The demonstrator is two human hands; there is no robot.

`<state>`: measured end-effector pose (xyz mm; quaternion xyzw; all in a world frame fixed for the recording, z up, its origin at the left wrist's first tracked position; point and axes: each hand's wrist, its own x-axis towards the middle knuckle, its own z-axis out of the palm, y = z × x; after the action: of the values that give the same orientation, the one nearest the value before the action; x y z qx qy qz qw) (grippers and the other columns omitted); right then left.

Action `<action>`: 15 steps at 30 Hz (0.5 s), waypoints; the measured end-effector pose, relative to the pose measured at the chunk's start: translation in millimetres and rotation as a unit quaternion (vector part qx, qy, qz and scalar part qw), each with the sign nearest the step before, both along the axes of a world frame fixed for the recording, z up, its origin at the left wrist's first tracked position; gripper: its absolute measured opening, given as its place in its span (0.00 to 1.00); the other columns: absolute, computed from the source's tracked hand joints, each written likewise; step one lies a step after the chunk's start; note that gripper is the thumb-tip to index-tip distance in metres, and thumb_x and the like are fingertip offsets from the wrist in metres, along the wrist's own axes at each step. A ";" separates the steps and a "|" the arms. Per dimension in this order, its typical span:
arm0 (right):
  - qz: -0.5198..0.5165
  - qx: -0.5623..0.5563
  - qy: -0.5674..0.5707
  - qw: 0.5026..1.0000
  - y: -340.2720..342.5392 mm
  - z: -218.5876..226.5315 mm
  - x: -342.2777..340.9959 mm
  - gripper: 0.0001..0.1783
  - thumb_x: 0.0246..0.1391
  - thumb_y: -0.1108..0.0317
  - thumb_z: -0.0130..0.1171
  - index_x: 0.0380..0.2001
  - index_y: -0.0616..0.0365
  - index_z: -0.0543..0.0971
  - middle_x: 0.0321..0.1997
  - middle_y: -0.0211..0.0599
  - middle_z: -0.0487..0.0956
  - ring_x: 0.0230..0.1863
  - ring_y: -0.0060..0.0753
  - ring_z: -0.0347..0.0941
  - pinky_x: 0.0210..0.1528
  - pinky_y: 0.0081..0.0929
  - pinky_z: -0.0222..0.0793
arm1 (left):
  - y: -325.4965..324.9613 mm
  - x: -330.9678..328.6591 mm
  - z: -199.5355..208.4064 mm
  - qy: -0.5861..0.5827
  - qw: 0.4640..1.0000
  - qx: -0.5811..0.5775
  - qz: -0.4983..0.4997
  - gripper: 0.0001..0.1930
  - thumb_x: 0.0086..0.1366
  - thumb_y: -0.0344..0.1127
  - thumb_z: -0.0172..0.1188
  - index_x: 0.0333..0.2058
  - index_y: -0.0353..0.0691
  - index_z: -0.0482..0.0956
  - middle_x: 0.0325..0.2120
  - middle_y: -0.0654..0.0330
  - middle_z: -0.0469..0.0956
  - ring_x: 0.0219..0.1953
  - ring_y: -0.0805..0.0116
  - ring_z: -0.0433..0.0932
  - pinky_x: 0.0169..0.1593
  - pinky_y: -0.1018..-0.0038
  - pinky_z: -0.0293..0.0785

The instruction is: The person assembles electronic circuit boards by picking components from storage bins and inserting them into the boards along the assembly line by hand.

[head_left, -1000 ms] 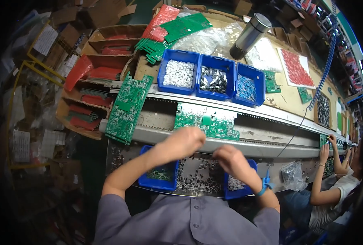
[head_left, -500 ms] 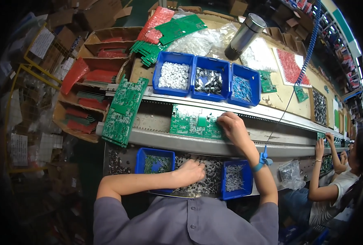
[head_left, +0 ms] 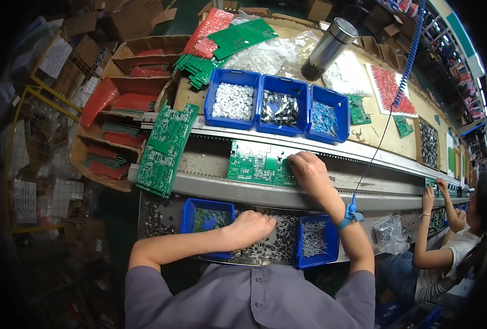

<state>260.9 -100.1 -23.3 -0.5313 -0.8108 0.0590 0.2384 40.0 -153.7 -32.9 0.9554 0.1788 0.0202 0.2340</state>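
The conveyor track [head_left: 227,187] runs across in front of me, with a stack of boards [head_left: 166,147] lying across its left end, not down in its channel. One green circuit board [head_left: 252,164] sits in the channel, which I judge only partly filled: a few small dark parts [head_left: 278,156] seem in place, much looks bare. My right hand [head_left: 309,172] pinches narrow at its right end; my left hand [head_left: 250,228] bunches over loose leaded parts [head_left: 279,241]. Whether either holds anything, I cannot tell.
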 end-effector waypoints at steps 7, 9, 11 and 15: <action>-0.035 -0.053 0.036 0.997 4.2 -0.4 4.8 0.02 0.44 0.74 0.57 0.25 0.57 0.76 0.26 0.39 0.73 0.33 0.43 0.71 0.36 0.38 0.68 | 9.0 -7.0 1.5 -0.082 0.993 -0.074 0.053 0.04 0.52 0.27 0.55 0.29 0.35 0.72 0.28 0.53 0.75 0.34 0.55 0.77 0.38 0.65 0.73; -0.033 -0.054 0.031 0.998 3.6 0.4 5.4 0.02 0.43 0.74 0.57 0.25 0.57 0.76 0.27 0.39 0.73 0.33 0.43 0.71 0.37 0.37 0.68 | 16.6 -8.9 9.3 -0.091 0.982 -0.157 0.055 0.04 0.52 0.27 0.56 0.28 0.34 0.72 0.27 0.53 0.74 0.34 0.53 0.76 0.39 0.64 0.73; -0.013 0.003 -0.084 0.996 1.8 -1.0 4.9 0.06 0.42 0.74 0.55 0.28 0.57 0.76 0.28 0.39 0.73 0.34 0.41 0.71 0.37 0.35 0.68 | 24.4 -11.2 15.2 -0.097 0.965 -0.239 0.058 0.05 0.52 0.26 0.57 0.27 0.34 0.72 0.25 0.52 0.74 0.35 0.51 0.76 0.40 0.64 0.72; -0.003 -0.001 -0.060 0.998 -25.2 17.2 -15.4 0.12 0.42 0.74 0.53 0.34 0.57 0.73 0.27 0.39 0.72 0.33 0.39 0.71 0.35 0.32 0.69 | 44.5 -22.3 29.2 -0.152 0.943 -0.265 0.134 0.05 0.52 0.27 0.60 0.28 0.33 0.77 0.26 0.53 0.76 0.31 0.55 0.77 0.36 0.67 0.73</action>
<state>245.5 -125.4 -6.1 -0.5369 -0.8217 0.0275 0.1891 17.8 -109.2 -3.7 0.8116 0.2662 0.1486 0.4983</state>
